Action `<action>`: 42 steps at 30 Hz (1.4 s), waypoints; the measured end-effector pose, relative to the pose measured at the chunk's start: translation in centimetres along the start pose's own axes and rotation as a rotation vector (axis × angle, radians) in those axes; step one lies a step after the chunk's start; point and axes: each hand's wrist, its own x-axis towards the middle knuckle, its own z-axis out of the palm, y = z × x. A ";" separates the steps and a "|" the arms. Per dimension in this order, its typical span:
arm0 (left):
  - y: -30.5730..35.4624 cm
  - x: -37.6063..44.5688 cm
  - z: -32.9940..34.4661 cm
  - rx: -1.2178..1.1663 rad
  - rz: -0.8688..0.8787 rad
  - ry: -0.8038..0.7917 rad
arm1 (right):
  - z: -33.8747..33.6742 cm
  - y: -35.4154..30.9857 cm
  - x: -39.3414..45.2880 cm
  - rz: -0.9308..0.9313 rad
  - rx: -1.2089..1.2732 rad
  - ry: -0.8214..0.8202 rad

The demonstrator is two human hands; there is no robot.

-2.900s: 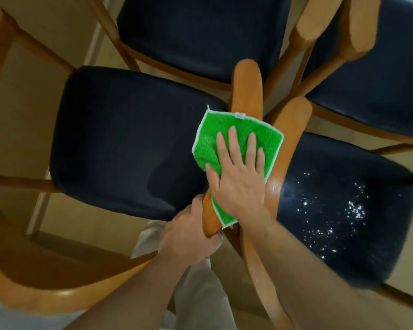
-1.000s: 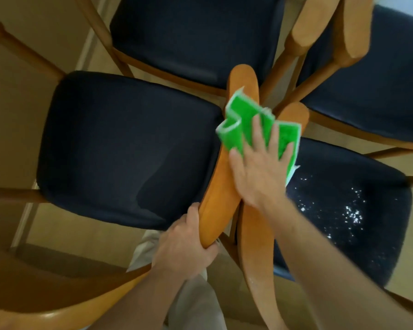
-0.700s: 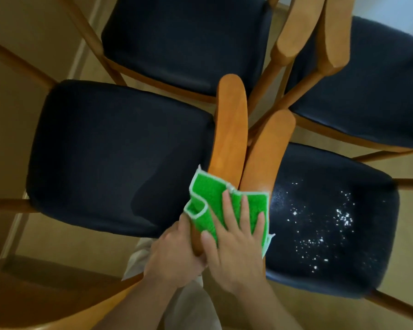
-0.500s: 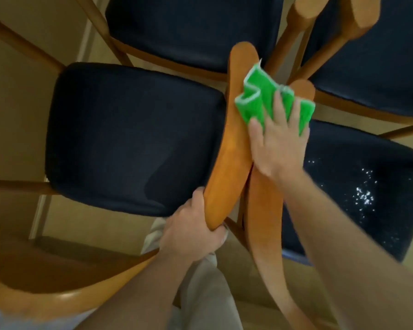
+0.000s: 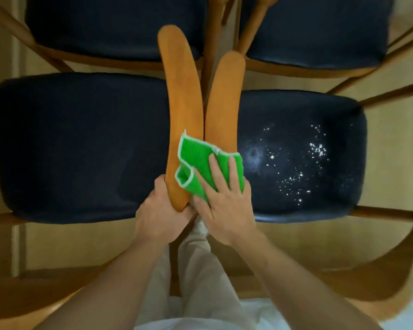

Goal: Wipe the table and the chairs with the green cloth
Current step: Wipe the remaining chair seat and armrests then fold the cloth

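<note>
Our left hand grips the near end of the left armrest while our right hand, fingers flat, presses the green cloth across both armrests, just right of centre frame. We judge long strokes toward twelve o'clock best, then the crumbs at three o'clock on the right seat.

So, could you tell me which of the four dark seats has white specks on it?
The near right seat, beside the green cloth; the others look clean.

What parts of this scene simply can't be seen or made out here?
Head view only:
- The near end of the right armrest: covered by the green cloth and right hand.
- The left hand's fingers: wrapped behind the left armrest.
- The table: not identifiable.
- The far seats: cut off by the top edge.
</note>
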 end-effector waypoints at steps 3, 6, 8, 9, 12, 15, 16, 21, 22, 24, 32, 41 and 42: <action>0.3 -0.2 -0.5 -0.032 -0.002 -0.062 | 1.7 0.0 -4.1 -0.006 -0.011 -0.033; 0.5 -0.1 -0.8 -0.022 0.008 -0.069 | 1.9 -0.7 -3.9 0.038 -0.007 -0.020; -0.1 -0.1 -0.4 -0.022 0.005 -0.067 | 1.8 -1.9 -2.5 0.006 -0.007 -0.011; -0.3 -0.2 -0.3 -0.049 -0.027 -0.073 | 1.7 -2.6 -1.7 -0.028 0.005 -0.018; -0.6 -0.1 -0.1 -0.004 -0.016 -0.012 | 1.0 -4.0 1.0 -0.122 0.031 -0.007; 0.1 0.0 -0.1 0.073 0.059 -0.144 | 0.6 -3.7 2.8 -0.122 0.054 0.027; 0.4 -0.1 -0.4 0.099 0.094 -0.112 | 0.5 -3.6 2.9 -0.085 0.070 0.050; 0.1 -0.3 -0.5 0.020 0.057 0.025 | 1.0 -4.7 1.5 0.245 0.213 0.125; 0.0 -0.1 -0.4 0.019 0.046 0.025 | 1.5 -4.9 0.5 0.283 0.237 0.116; -0.1 0.0 -0.3 0.037 0.020 0.022 | 2.7 -4.9 -2.0 0.320 0.225 0.097; 0.8 -0.3 -1.1 0.065 0.000 -0.044 | 5.8 -1.4 -12.5 0.426 -0.003 0.031; 5.8 -2.6 -0.9 0.299 0.487 -0.046 | 2.3 5.9 -21.3 0.754 -0.076 0.021; 7.0 -2.6 -0.4 0.318 0.528 -0.086 | 1.7 7.0 -21.7 0.851 -0.042 0.065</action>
